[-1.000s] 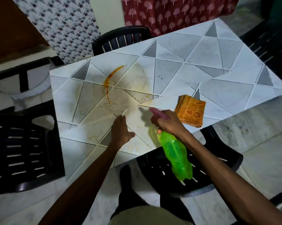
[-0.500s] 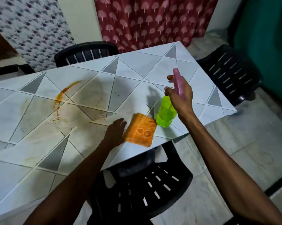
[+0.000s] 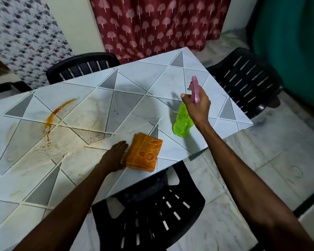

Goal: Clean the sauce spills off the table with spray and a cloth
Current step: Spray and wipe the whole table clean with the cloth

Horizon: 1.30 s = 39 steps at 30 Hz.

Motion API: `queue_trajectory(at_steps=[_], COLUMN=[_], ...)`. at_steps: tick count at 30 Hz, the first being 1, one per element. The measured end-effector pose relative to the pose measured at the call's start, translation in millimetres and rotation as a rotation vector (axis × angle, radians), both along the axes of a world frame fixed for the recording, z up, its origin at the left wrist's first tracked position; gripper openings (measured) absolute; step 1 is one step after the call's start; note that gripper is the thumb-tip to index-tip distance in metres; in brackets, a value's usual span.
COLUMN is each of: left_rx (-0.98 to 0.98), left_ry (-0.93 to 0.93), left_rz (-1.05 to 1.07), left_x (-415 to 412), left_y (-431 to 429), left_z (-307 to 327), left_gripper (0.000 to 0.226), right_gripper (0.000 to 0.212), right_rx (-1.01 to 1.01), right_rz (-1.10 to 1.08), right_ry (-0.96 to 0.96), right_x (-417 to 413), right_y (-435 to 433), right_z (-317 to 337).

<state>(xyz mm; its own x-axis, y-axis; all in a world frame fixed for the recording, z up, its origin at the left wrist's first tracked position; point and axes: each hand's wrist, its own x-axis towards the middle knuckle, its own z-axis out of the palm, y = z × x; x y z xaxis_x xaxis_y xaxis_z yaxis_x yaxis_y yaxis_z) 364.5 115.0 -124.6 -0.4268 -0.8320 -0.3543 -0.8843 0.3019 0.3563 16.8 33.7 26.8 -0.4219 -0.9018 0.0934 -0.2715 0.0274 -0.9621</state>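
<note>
Now my left hand lies on the worktop right against the left edge of the folded orange cloth, and that cloth is what I place everything else by. The fingers of that hand are close together and touch the cloth's edge; whether they pinch it or only rest against it, I cannot tell. The cloth lies flat near the worktop's front edge.

To the right of the cloth and a little farther from me, my right hand grips the green spray bottle, fingers curled round its neck, with the pink spray head sticking up above my knuckles. The bottle hangs tilted below my hand, low over the worktop; I cannot tell whether its base touches.

Well to the left of the cloth runs a curved orange-brown sauce streak, and paler smears and specks spread between the streak and the cloth.

Just in front of the cloth, under the worktop's edge, stands a black slatted chair. Far behind the cloth hangs a red patterned curtain
</note>
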Motion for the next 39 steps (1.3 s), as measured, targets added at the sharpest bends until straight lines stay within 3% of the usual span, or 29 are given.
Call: queue_trajectory(at_steps=[4, 6, 8, 10, 12, 14, 15, 18, 21, 23, 25, 28, 31, 33, 36, 39], left_rx=[0.032, 0.02, 0.004, -0.021, -0.058, -0.082, -0.088, -0.095, -0.096, -0.116, -0.142, -0.16, -0.158, -0.056, 0.297, 0.61], left_ry=[0.017, 0.02, 0.017, 0.019, 0.023, 0.022, 0.015, -0.016, -0.005, 0.016, 0.051, 0.157, 0.388, 0.606, 0.991, 1.075], left_rz=[-0.009, -0.021, -0.015, -0.017, 0.009, 0.025, 0.034, 0.081, 0.128, 0.149, 0.193, 0.246, 0.4, 0.553, 0.652, 0.633], left_x=[2, 0, -3, -4, -2, 3, 7, 19, 33, 42, 61, 92, 121, 136, 161, 207], left_y=[1, -2, -2, 3, 10, 17, 20, 27, 35, 38, 39, 34, 25, 13, -9, -22], left_z=[-5, -3, 2, 5, 6, 5, 4, 6, 11, 13, 18, 25, 32, 44, 69, 93], left_gripper=[0.109, 0.108, 0.106, 0.1, 0.09, 0.084, 0.084, 0.083, 0.08, 0.08, 0.078, 0.075, 0.069, 0.049, 0.036, 0.035], right_gripper=[0.085, 0.112, 0.124, 0.112, 0.074, 0.035, 0.029, 0.033, 0.031, 0.045, 0.037, 0.014, 0.022, 0.032, 0.036, 0.035], right_rx=[0.117, 0.17, 0.18, 0.183, 0.283, 0.487, 0.595, 0.769, 0.783, 0.821, 0.789, 0.694, 0.625, 0.593, 0.578, 0.606], right_rz=[0.095, 0.083, 0.015, -0.087, -0.168, -0.081, -0.012, 0.035, 0.022, 0.025, 0.039, 0.145, 0.318, 0.427, 0.589, 0.645], right_ry=[0.124, 0.094, 0.036, -0.05, -0.106, -0.13, -0.145, -0.148, -0.261, -0.212, -0.189, -0.184, -0.28, -0.342, -0.378, -0.366], right_x=[-8, -10, -9, 5, 26, 51, 64, 97, 124, 131, 147, 173, 209, 239, 285, 332], right_y=[8, 21, 46, 83, 116, 138, 143, 142, 128, 118, 110, 106, 107, 107, 102, 93], right_z=[-5, -6, -10, -24, -51, -79, -90, -109, -104, -101, -96, -86, -67, -56, -39, -28])
